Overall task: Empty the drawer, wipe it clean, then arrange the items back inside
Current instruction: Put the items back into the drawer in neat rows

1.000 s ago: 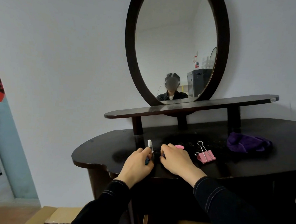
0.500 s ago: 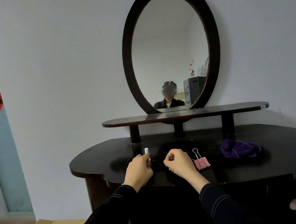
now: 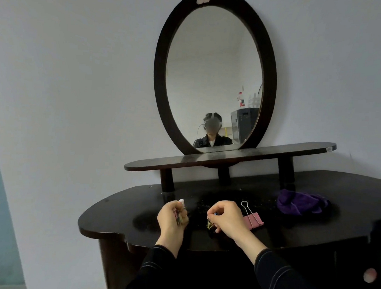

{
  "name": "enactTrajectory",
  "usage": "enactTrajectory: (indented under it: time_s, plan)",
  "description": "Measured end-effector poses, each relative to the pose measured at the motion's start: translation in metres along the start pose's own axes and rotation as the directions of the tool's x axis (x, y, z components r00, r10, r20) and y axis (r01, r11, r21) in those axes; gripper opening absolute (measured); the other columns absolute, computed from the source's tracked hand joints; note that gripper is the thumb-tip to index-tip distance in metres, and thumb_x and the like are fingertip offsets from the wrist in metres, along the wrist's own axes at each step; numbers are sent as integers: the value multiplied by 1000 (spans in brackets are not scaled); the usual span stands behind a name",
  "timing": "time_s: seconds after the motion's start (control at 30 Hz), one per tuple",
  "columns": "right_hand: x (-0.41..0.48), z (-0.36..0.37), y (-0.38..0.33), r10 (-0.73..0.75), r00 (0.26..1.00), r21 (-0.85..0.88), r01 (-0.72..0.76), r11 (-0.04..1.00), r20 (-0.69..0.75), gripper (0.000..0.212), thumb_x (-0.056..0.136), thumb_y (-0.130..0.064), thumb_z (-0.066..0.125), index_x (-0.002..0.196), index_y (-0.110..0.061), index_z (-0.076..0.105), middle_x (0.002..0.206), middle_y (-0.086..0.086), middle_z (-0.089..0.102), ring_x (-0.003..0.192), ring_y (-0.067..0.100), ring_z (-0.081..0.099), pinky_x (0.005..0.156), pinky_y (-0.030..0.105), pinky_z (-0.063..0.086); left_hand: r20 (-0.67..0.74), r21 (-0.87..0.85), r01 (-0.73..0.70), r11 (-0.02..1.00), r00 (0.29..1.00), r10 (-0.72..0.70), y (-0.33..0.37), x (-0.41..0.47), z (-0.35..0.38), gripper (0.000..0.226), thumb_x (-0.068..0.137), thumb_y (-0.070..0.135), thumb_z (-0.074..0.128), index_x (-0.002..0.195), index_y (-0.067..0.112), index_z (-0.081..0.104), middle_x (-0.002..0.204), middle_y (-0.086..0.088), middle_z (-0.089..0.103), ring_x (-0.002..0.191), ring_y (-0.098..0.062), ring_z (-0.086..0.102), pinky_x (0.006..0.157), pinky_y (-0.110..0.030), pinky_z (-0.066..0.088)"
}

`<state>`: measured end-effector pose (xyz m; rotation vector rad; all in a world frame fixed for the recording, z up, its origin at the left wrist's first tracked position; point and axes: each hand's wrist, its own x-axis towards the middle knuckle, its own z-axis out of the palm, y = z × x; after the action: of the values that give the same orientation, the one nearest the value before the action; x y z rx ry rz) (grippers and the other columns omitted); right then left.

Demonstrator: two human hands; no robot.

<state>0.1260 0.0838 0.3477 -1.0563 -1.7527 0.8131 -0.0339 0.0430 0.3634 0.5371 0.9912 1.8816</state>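
Over the dark dresser top [image 3: 120,209], my left hand [image 3: 170,219] grips a small white-capped tube [image 3: 182,203] together with some other small items I cannot make out. My right hand [image 3: 226,219] pinches a bunch of small items, among them a gold clip [image 3: 209,225] and something blue. A pink binder clip [image 3: 253,220] lies on the top just right of my right hand. A crumpled purple cloth [image 3: 301,203] sits farther right. The drawer is hidden below the dresser's front edge.
A raised dark shelf [image 3: 228,159] on three posts runs across the back, carrying an oval mirror [image 3: 215,75]. A round pale knob [image 3: 370,275] shows on the dresser front at the lower right. The wall stands to the left.
Both hands have lifted off the dresser top with small items gathered in their fingers. The pink item that lay by my right hand is no longer on the top. The view tilted upward.
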Motion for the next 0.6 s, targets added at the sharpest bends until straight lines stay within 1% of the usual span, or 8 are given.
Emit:
enactTrajectory:
  time_s: [0.07,0.1,0.17,0.23,0.33,0.43,0.5,0.6]
  plan:
    - [0,-1,1,22,1000,48,-21,999,-13,8,86,-6,75,82,-13,73,87,2,71,56,18,71,61,29,60,168,-296,161,942,979,-115,-4,-2,3,13,73,-3,50,76,9,49,61,-2,41,45,-13,35,42,-24,28]
    - [0,0,2,30,999,64,-29,998,-16,8,86,-5,75,84,-13,74,90,3,71,59,20,72,65,32,62,217,-399,219,891,966,-140,-6,-3,4,12,75,-2,50,80,9,49,63,-1,41,47,-13,34,42,-24,28]
    - [1,1,2,41,999,80,-39,996,-20,9,85,-4,75,84,-13,74,92,3,71,63,21,74,68,37,64,243,-515,272,813,956,-165,-5,-3,4,13,79,0,48,89,9,50,67,-2,42,49,-12,35,45,-24,28]
    - [2,2,2,57,998,87,-56,995,-19,10,83,-3,76,84,-13,75,92,4,72,64,21,74,69,39,64,230,-584,281,762,957,-177,-3,-2,7,13,81,2,47,92,9,49,70,-3,44,52,-12,36,51,-23,27]
    - [3,3,3,63,998,100,-61,993,-16,10,83,-3,77,83,-12,75,93,4,72,66,21,74,69,41,64,190,-662,275,697,962,-198,0,0,10,5,81,7,45,82,10,49,77,-6,45,58,-12,36,59,-23,26]
    - [4,3,4,64,998,115,-62,991,-17,11,83,-3,76,83,-13,74,94,4,72,66,21,74,70,42,64,155,-712,262,651,963,-219,-1,3,11,12,90,15,43,83,10,52,87,-10,50,65,-15,45,64,-25,35]
    - [4,2,4,69,997,127,-67,990,-15,11,83,-3,76,83,-13,74,94,4,72,66,21,74,70,42,64,146,-729,257,634,964,-222,-3,2,10,13,92,17,47,88,9,56,94,-12,54,72,-19,50,69,-30,43]
    - [4,2,3,76,997,162,-72,984,-17,11,83,-1,76,83,-13,75,91,6,73,67,21,74,69,41,64,154,-740,256,622,965,-213,-5,-2,9,14,93,18,50,95,7,58,100,-15,56,80,-21,55,70,-33,48]
